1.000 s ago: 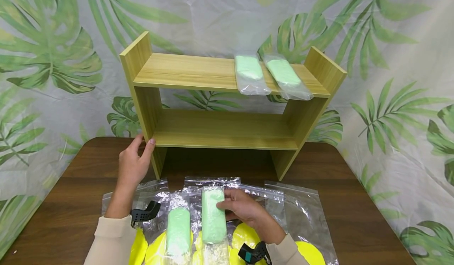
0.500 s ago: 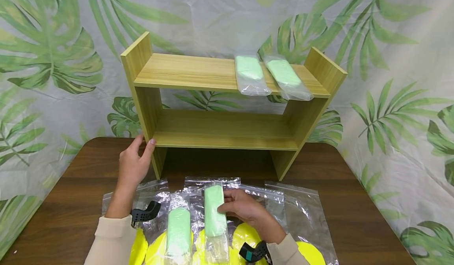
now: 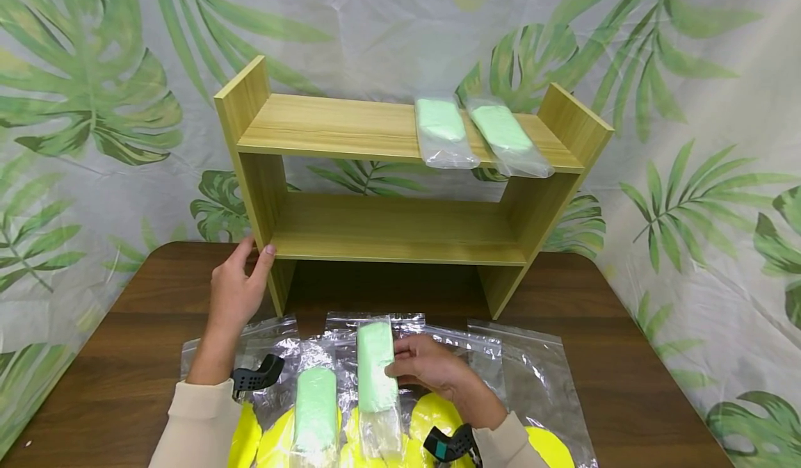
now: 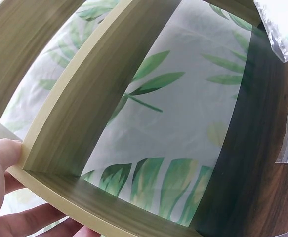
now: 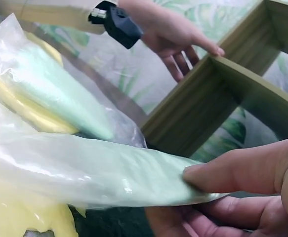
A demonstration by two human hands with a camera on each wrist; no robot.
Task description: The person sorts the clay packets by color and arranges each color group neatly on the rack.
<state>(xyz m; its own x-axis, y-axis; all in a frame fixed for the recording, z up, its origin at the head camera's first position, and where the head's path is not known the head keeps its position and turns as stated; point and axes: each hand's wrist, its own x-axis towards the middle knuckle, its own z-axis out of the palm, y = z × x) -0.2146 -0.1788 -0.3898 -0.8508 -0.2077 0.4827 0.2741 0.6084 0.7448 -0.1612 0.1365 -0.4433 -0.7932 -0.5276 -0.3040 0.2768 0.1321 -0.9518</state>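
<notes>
In the head view my right hand (image 3: 427, 366) pinches the right edge of a pale green, clear-wrapped packet (image 3: 377, 367). The right wrist view shows the thumb (image 5: 223, 170) on its upper face and the fingers beneath. What the green material is, I cannot tell. With my left hand (image 3: 240, 284) I hold the left side panel of a wooden shelf (image 3: 394, 249), thumb at the front edge where the middle board meets it, fingers around the outer side. Another green packet (image 3: 315, 405) lies just left of the held one, on bags with yellow contents (image 3: 434, 416).
Two more wrapped green packets, one (image 3: 440, 120) beside the other (image 3: 500, 128), lie on the shelf's top board, their bag ends hanging over its front edge. Clear zip bags (image 3: 532, 364) spread across the brown table (image 3: 619, 384). A leaf-print cloth (image 3: 388, 23) hangs behind.
The held packet has tilted and lifted slightly, its far end shifting upward in the head view. My right hand has barely moved. The left hand stays on the shelf.
</notes>
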